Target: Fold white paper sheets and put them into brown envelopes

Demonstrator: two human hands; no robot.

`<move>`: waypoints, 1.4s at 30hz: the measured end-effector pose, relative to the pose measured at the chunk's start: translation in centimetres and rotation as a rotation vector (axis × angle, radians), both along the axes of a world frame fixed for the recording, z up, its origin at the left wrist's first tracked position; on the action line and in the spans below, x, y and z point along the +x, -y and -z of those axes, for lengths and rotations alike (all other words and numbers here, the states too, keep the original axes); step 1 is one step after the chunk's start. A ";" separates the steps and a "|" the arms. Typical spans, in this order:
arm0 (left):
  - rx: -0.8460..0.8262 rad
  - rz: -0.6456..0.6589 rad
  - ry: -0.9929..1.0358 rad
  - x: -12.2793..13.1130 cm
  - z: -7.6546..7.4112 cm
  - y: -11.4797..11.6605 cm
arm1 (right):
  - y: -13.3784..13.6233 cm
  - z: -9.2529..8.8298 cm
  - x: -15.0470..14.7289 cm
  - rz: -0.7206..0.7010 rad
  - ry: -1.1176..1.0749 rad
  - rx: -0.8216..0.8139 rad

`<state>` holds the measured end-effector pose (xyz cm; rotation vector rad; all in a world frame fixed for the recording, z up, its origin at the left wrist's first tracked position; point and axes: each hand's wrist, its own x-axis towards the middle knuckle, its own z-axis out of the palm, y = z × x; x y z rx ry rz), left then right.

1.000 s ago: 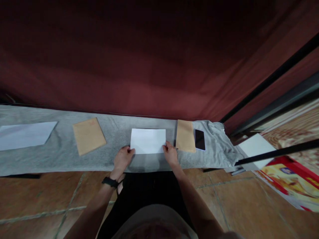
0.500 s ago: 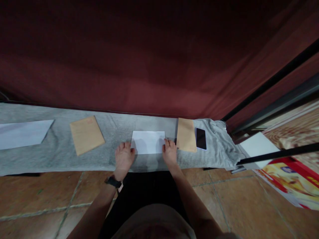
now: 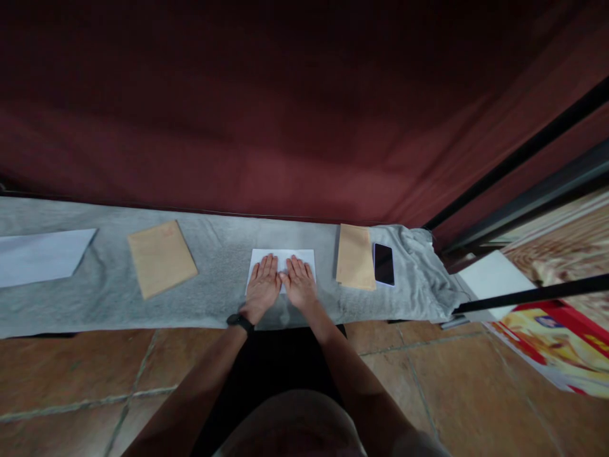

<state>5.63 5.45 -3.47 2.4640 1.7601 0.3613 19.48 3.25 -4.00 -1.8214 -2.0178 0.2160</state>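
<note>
A white sheet of paper (image 3: 281, 254) lies on the grey cloth in front of me, its middle largely covered by both hands. My left hand (image 3: 264, 284) rests flat on its left half, fingers stretched forward and a little apart. On the right half, my right hand (image 3: 298, 283) is spread flat as well. The two thumbs come close together near the sheet's middle. To the right of the paper are brown envelopes (image 3: 356, 257), overlapping each other, with a dark-screened phone (image 3: 384, 264) beside them.
More brown envelopes (image 3: 162, 259) lie to the left, and white paper (image 3: 45, 257) lies beyond them. The narrow surface is covered by a grey cloth (image 3: 219, 304). A dark red curtain (image 3: 295, 171) hangs behind it. At the right stand black bars (image 3: 528, 295) and a colourful box (image 3: 561, 349).
Both hands have moved inward from the paper's side edges onto its top, and the fingers have flattened out. The paper stays in about the same place.
</note>
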 end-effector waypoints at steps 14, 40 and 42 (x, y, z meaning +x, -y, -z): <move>0.034 -0.165 0.045 -3.7 0.2 -0.8 | -0.4 0.0 3.7 0.273 0.099 0.081; -0.015 0.047 0.098 2.8 -0.9 -1.0 | -1.6 0.0 2.8 0.169 0.133 -0.030; -0.057 0.074 0.093 4.1 -0.7 -1.3 | -1.6 -0.2 2.8 0.158 0.136 -0.053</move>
